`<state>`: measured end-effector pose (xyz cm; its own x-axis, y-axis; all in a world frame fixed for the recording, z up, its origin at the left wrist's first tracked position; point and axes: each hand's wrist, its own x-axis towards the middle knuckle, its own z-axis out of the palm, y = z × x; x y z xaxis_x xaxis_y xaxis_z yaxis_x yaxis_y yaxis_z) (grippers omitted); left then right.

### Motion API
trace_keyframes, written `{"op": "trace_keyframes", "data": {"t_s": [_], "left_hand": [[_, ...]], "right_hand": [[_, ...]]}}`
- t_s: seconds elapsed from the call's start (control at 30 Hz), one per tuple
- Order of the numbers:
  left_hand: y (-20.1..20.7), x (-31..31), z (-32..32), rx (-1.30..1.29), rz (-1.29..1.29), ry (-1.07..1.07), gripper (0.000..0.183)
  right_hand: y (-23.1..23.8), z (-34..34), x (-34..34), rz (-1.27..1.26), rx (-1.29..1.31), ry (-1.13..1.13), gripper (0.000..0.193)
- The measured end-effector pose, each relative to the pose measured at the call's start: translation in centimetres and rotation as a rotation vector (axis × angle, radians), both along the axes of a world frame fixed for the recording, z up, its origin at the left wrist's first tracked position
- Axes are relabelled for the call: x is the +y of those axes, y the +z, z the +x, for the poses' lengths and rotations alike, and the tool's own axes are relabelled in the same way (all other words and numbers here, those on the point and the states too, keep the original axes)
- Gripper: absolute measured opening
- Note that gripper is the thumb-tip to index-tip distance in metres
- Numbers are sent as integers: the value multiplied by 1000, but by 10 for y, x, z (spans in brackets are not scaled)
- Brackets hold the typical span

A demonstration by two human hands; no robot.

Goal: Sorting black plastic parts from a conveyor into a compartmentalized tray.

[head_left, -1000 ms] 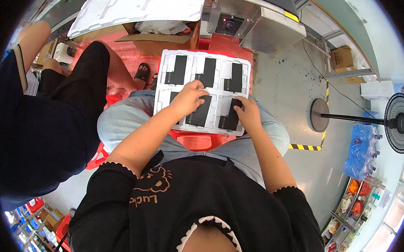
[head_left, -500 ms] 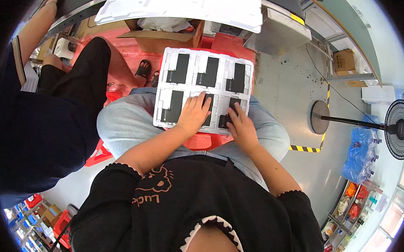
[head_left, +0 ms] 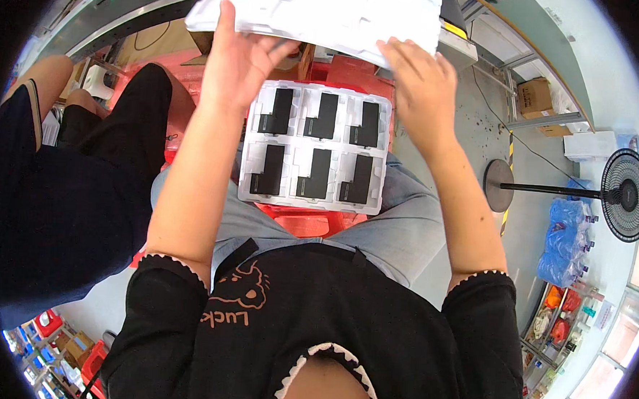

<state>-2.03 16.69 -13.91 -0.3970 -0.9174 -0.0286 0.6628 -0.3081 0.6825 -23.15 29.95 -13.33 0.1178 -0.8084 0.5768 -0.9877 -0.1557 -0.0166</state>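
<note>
White moulded plastic is making up both trays: the filled tray (head_left: 294, 143) is lying above the person's blue jeans (head_left: 412, 230), between the knees, and the upper tray (head_left: 322, 12) is spanning the top of the view, partly cropped by its edge. Six flat black stepped pieces (head_left: 319, 172) are sitting in the filled tray, one to a compartment, in two rows of three, and each is having its narrower step on the left side.

The left hand (head_left: 238, 72) is standing at the lower left edge of the upper tray, its thumb pointing up across the white plastic and its fingers spreading to the right; its grip is gaping wide, with thumb and fingers well apart. The right hand (head_left: 423, 89) is showing its back, blurring slightly, and its fingertips are overlapping the tray's lower right edge. How firmly that grip is closing, or whether it is holding the tray, I cannot tell.

Red plastic (head_left: 300, 221) is showing just below the filled tray. Off to the left a co-worker in a dark top (head_left: 66, 215) and black shorts (head_left: 133, 110) is sitting close by, while a black pedestal fan (head_left: 626, 188) is standing on the right.
</note>
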Motion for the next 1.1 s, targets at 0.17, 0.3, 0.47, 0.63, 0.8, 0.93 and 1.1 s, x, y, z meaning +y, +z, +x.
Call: {"op": "trace_keyframes", "data": {"t_s": [0.17,0.3,0.47,0.63,0.8,0.93,1.1], "left_hand": [[21,-4,22,-159,119,229,42],[10,10,57,-132,130,218,41],[8,44,115,-234,193,240,44],[-29,93,168,-287,279,153,43],[-87,155,162,-126,425,15,44],[-123,173,148,-388,589,-307,52],[-104,134,126,-1236,257,-636,54]], "right_hand": [[-26,57,57,-168,-267,44,51],[-126,75,137,451,-324,93,54],[-158,53,174,763,-42,48,47],[-157,49,149,666,-959,-50,52],[-75,61,105,464,-2377,316,44],[-148,37,96,286,-2000,-134,26],[-189,-11,97,515,-1036,-632,34]]}}
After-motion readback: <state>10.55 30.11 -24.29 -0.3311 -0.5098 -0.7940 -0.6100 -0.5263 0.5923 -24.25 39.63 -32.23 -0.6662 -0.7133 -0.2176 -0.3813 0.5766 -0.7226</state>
